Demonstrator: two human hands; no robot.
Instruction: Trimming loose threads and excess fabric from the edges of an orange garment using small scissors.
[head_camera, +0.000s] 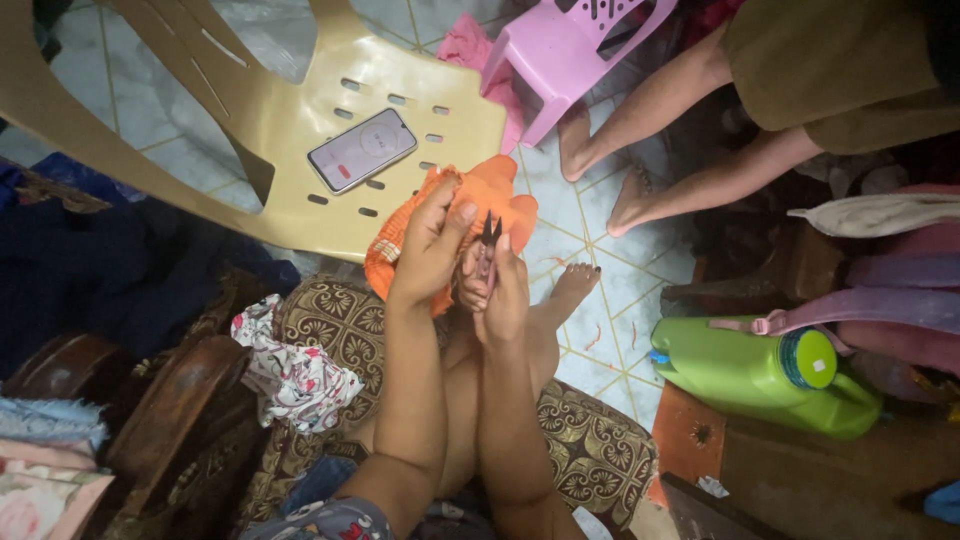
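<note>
My left hand (430, 245) grips a piece of orange fabric (475, 195) with a gathered, ribbed edge, holding it up over my knee. My right hand (500, 290) holds small thread snips (489, 240) with dark blades, their tips against the orange fabric just right of my left thumb. Both forearms reach forward from the bottom of the view. My bare leg and foot (572, 285) stretch out below the hands onto the tiled floor.
A cream plastic chair (300, 120) lies ahead with a smartphone (362, 149) on its seat. A pink plastic stool (560, 50) stands beyond. Another person's bare legs (650, 140) are at right. A green jug (760, 370), floral cloth (290, 370) and patterned cushion (590, 450) surround me.
</note>
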